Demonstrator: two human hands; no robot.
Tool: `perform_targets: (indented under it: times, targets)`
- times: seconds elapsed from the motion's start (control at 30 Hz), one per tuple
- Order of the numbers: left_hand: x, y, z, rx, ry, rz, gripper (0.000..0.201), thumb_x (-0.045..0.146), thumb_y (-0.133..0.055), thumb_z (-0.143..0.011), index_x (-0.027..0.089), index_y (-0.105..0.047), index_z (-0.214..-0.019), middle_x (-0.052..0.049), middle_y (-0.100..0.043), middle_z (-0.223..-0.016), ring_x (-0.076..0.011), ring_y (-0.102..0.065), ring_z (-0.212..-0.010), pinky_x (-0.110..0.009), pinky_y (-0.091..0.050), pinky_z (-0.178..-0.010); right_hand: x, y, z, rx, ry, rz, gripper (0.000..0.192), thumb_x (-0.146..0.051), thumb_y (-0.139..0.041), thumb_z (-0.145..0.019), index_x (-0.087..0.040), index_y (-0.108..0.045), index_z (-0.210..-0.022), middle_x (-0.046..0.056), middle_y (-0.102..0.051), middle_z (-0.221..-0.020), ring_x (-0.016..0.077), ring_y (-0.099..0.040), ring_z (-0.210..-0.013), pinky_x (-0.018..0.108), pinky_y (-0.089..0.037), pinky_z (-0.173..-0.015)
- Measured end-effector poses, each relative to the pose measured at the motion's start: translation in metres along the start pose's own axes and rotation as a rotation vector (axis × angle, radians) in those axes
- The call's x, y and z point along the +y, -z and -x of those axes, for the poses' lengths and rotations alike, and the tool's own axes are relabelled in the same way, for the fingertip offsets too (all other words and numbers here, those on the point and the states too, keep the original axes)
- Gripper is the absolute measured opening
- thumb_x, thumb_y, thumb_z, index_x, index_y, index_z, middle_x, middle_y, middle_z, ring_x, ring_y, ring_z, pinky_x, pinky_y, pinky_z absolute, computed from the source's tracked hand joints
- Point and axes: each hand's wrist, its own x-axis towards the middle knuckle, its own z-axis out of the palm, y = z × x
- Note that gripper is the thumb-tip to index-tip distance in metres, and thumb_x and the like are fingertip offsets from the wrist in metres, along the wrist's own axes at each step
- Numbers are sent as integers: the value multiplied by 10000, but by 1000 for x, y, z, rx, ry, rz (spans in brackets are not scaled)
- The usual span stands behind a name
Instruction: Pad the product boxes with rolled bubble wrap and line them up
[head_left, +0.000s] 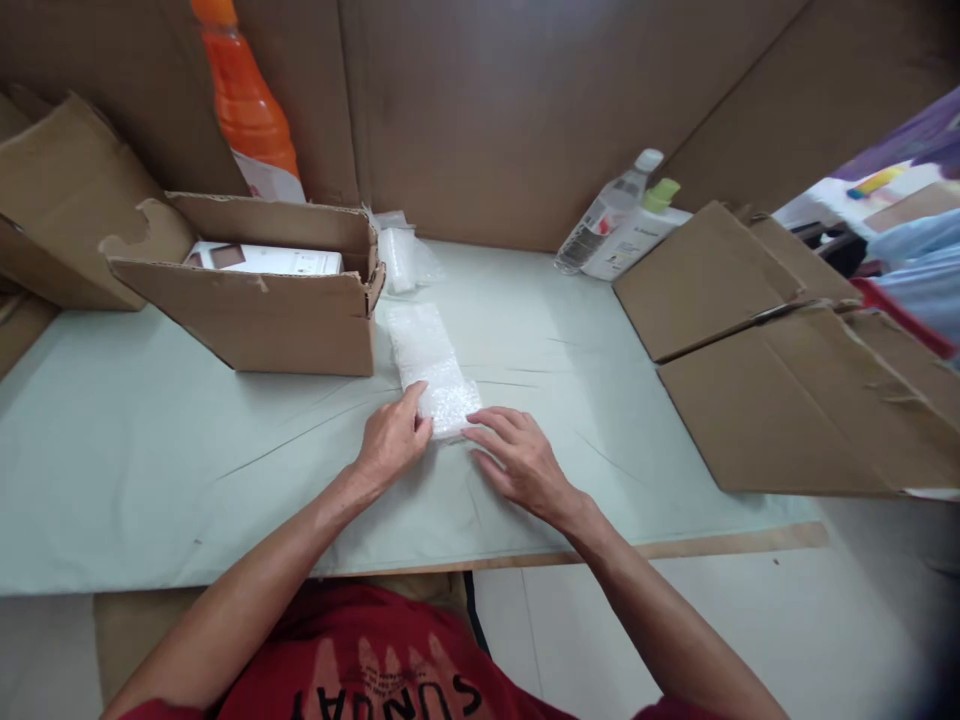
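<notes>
- A strip of bubble wrap (pixel 431 365) lies flat at the centre of the frame on the pale green table cover (pixel 150 450), running from just right of an open cardboard box down to the two hands.
- The left hand (pixel 391 440) rests on the near end of the strip, fingers loosely curled and the thumb laid along its edge; it presses on the wrap and grips nothing.
- The right hand (pixel 517 458) lies palm down just right of that same end, fingers spread flat, their tips touching the wrap's corner.
- The open cardboard box (pixel 285 310) sits left of centre, its flaps raised, with a white carton (pixel 266 260) inside.
- Behind the box, at the upper left, stands an orange bottle (pixel 247 100).
- A small bundle of clear wrap (pixel 405 255) lies just beyond the box's right corner.
- At the upper right of the table two white bottles (pixel 622 215) lie tilted against the cardboard wall.
- Flattened cardboard sheets (pixel 787 380) cover the right side of the table.
- A red shirt shows at the bottom edge.
</notes>
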Motion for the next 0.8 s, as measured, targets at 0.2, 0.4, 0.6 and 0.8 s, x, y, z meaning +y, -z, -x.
perform_targets:
  times: [0.2, 0.4, 0.6, 0.8]
  targets:
    - [-2, -4, 6, 127, -91, -103, 511, 170, -560, -878, 146, -536, -1388, -134, -701, -1113, -269, -666, -1007, -367, -525, -842, 22, -20, -13, -115, 216, 231, 292, -101, -487, -962, -175, -671, -1178, 130, -708, -1250, 275, -625, -1108, 428, -451, -873]
    - [-14, -2, 29, 253, -470, 13, 564, 60, -524, -786, 176, -556, -1338, -131, -637, -1331, -298, -556, -1275, -463, -441, -1080, 30, -28, -27, -20, 250, 212, 219, -105, -493, -968, -169, -695, -1025, 102, -757, -1037, 229, -640, -904, 385, -422, -809]
    - [-23, 3, 51, 182, -518, 68, 659, 175, -609, -819, 144, -444, -1456, -165, -631, -1343, -321, -550, -1275, -492, -429, -1067, 19, -11, -35, -156, 33, -127, 285, -97, -525, -876, -200, -725, -1050, 62, -779, -976, 229, -679, -923, 383, -461, -863]
    - [-23, 6, 60, 146, -249, 247, 413, 221, -536, -898, 184, -611, -1302, -55, -727, -935, -197, -639, -810, -342, -505, -794, 1, 3, -32, -395, -250, -560, 271, -193, -520, -893, -205, -733, -1060, 24, -762, -929, 173, -669, -763, 282, -486, -641]
